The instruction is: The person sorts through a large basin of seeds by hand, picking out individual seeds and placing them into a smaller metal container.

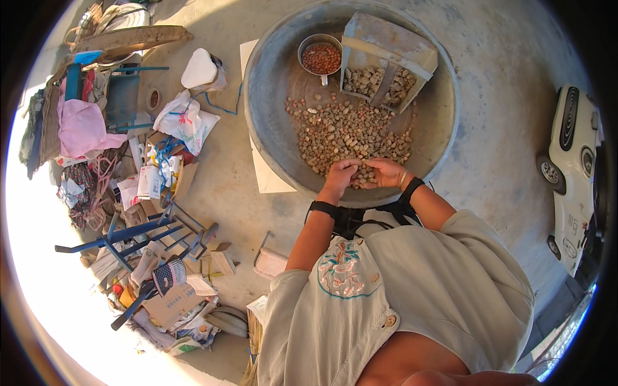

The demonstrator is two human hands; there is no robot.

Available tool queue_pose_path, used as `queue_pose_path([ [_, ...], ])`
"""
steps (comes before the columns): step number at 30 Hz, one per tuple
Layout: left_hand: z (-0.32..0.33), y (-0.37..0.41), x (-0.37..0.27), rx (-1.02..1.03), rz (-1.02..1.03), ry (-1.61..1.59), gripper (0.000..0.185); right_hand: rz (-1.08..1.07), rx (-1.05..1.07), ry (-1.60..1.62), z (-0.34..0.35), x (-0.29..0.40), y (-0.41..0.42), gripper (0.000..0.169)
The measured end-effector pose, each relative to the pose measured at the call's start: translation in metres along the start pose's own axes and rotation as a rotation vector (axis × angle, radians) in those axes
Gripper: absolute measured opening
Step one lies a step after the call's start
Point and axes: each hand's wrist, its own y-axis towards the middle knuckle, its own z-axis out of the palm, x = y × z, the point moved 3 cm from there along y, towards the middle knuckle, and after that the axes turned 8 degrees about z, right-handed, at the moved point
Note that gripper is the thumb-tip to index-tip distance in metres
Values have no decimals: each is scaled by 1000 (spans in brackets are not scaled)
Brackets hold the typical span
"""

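Over the near side of a wide round metal basin (270,140), my left hand (342,176) and my right hand (387,173) meet at the fingertips. Between them they pinch what looks like a peanut in its shell, partly covered by the fingers. Below and beyond the hands spreads a heap of unshelled peanuts (345,130), with some reddish kernels mixed in. At the basin's far left stands a metal cup (324,77) of red peanut kernels (320,59). A worn metal scoop-like box (391,38) rests at the far right, with more unshelled peanuts (367,81) in its mouth.
A pale board (270,176) lies partly under the basin. To the left are a white plastic bag (186,118), a cardboard box (188,176) of bottles, a blue metal frame (145,231) and heaped cloths. A white ride-on toy car (572,193) stands at the right.
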Motion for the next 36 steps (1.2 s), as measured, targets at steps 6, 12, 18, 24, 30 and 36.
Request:
queue_pose_path([
  [6,-2,-6,3,-16,19,-186,24,4,27,10,3,-1,-3,33],
  [12,-1,-9,-5,12,74,-47,27,-3,-29,-35,5,-3,-4,29],
  [18,3,-8,-18,-52,274,472,15,13,-55,-84,15,-2,-4,26],
  [24,-6,-3,-11,-74,253,86,12,-55,-76,-180,32,4,-10,23],
  [30,11,-9,-29,-11,74,195,19,-73,-383,-1022,49,12,-7,29],
  [36,3,-4,-17,28,22,-160,13,-215,-394,-763,53,12,-22,30],
])
